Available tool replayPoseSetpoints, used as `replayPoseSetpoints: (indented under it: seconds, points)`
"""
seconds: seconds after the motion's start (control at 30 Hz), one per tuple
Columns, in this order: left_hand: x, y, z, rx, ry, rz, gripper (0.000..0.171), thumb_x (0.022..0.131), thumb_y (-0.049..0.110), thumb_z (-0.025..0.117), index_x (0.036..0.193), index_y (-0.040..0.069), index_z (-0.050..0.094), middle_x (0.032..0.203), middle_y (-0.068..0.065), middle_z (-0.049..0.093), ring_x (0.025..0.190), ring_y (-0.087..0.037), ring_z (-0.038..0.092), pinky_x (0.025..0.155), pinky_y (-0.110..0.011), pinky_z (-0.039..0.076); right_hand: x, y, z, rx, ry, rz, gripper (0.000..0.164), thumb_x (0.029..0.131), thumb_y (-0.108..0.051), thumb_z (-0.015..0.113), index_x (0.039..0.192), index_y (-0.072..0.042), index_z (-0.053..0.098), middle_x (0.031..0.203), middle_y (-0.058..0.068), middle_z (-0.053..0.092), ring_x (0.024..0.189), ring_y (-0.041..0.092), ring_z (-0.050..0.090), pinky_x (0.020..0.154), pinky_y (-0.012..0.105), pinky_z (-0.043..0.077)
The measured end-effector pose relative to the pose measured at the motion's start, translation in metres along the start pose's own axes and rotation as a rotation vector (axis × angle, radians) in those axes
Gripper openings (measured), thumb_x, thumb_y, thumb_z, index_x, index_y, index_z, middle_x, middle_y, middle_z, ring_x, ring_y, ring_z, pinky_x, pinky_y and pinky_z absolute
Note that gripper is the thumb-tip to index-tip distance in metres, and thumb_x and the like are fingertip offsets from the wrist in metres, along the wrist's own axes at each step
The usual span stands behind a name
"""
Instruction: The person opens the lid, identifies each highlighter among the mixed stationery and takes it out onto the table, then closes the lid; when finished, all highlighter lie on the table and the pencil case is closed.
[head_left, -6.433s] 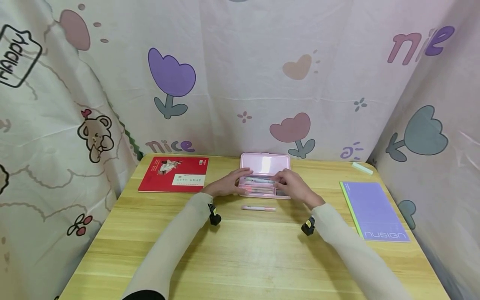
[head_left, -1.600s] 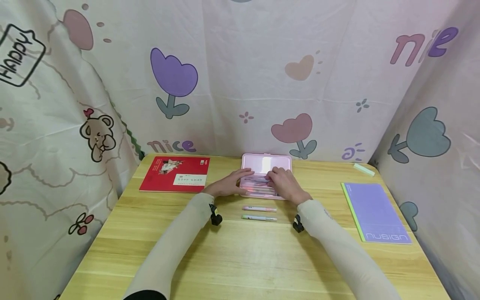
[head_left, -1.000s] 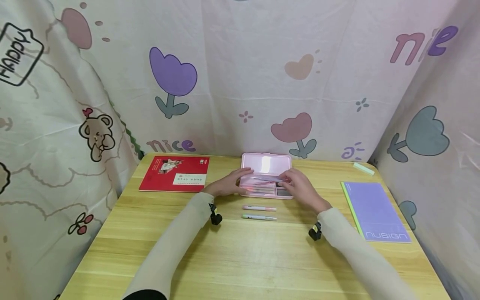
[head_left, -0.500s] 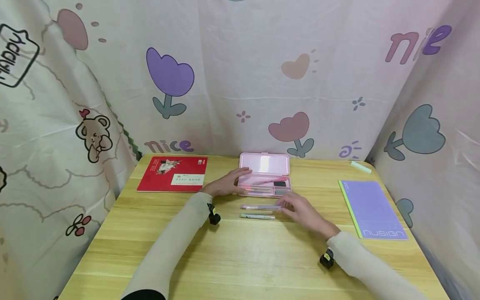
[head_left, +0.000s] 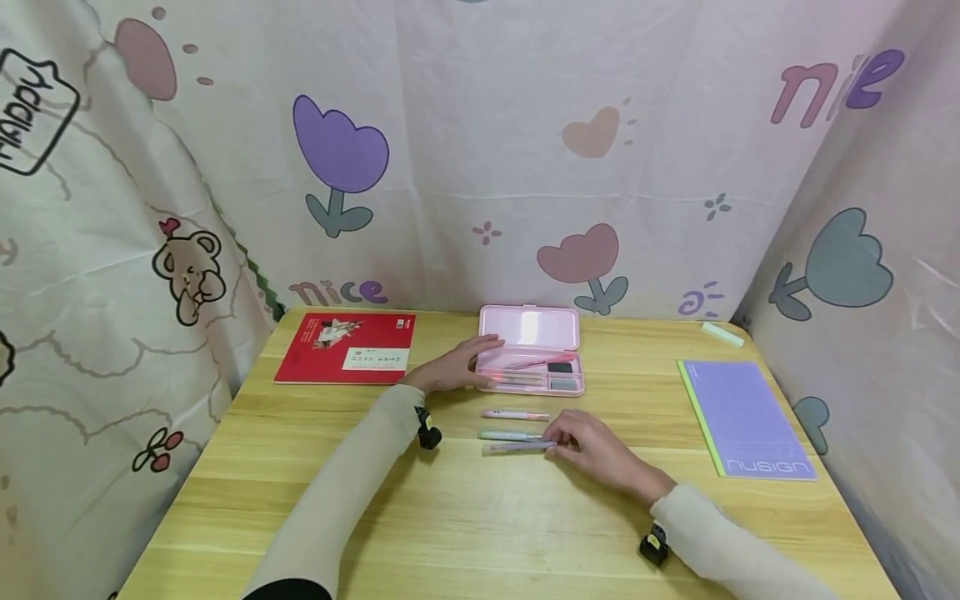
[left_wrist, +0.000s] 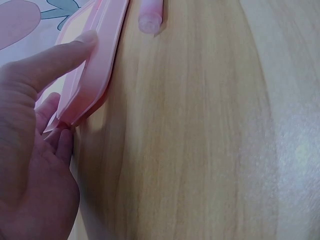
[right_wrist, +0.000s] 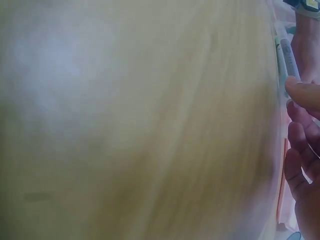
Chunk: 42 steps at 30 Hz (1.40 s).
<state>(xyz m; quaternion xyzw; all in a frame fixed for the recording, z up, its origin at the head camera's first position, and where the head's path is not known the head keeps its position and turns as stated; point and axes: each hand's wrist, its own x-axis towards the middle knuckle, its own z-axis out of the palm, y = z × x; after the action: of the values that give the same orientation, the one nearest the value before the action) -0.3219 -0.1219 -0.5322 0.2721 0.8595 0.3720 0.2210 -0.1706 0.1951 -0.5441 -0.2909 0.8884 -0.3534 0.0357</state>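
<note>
A: How far along does the work look?

B: Three pens lie in a row on the wooden table (head_left: 465,517), in front of the open pink pencil case (head_left: 529,360). The right hand (head_left: 600,454) pinches the near one, a purple pen (head_left: 517,447), by its right end, low against the tabletop. The green pen (head_left: 508,435) and the pink pen (head_left: 514,414) lie just beyond it, parallel and free of either hand.

A: And the case?

B: It holds more. A pink pen lies slanted in the tray, a few others sit along the front, and two small dark blocks fill the right compartments. Judging by that, emptying is roughly half done.

A: The left hand (head_left: 453,371)?

B: It rests on the left end of the case with straight fingers, thumb along the rim, steadying it. The left wrist view shows the same touch.

A: Anything else around?

B: A red notebook (head_left: 346,359) sits far left, a purple notebook (head_left: 746,419) far right, and a pale green eraser (head_left: 723,334) near the back corner. All lie well apart from the pens, so nothing blocks the path between case and row.
</note>
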Motion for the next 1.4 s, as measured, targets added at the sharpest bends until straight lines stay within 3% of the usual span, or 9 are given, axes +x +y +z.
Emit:
replayPoseSetpoints:
  seconds: [0.5,0.87,1.2,1.4]
  points:
    - [0.0,-0.002,0.0,-0.009,-0.003,0.006,0.095,0.093,0.044,0.08,0.174,0.031,0.03,0.185,0.0,0.014,0.172,-0.033,0.009,0.134,-0.072,0.014,-0.002,-0.008,0.001,-0.06,-0.074,0.018,0.013,0.098,-0.023,0.084,0.107,-0.027,0.076,0.1,-0.019,0.067,0.095,0.003,0.061,0.085,0.025,0.058]
    - [-0.003,0.001,-0.001,-0.017,0.005,-0.04,0.103,0.092,0.044,0.082,0.176,0.03,0.023,0.185,-0.001,0.013,0.172,-0.033,0.009,0.135,-0.069,0.015,-0.002,-0.008,0.002,-0.091,-0.071,0.022,0.012,0.097,-0.025,0.084,0.106,-0.029,0.077,0.1,-0.019,0.066,0.095,0.002,0.06,0.085,0.026,0.057]
    - [-0.002,0.0,0.0,-0.021,0.003,-0.043,0.104,0.092,0.047,0.082,0.175,0.03,0.023,0.185,0.0,0.012,0.172,-0.033,0.008,0.135,-0.07,0.015,0.001,-0.006,-0.001,-0.028,-0.023,0.034,0.008,0.1,-0.022,0.08,0.105,-0.028,0.077,0.096,-0.018,0.066,0.089,0.003,0.061,0.079,0.024,0.057]
    - [-0.003,0.002,-0.001,-0.013,0.001,-0.039,0.103,0.093,0.046,0.081,0.176,0.028,0.023,0.185,0.0,0.011,0.172,-0.033,0.007,0.135,-0.069,0.015,0.009,-0.007,-0.002,0.029,-0.003,0.086,0.01,0.1,-0.021,0.081,0.106,-0.027,0.075,0.098,-0.014,0.065,0.09,0.006,0.061,0.078,0.023,0.058]
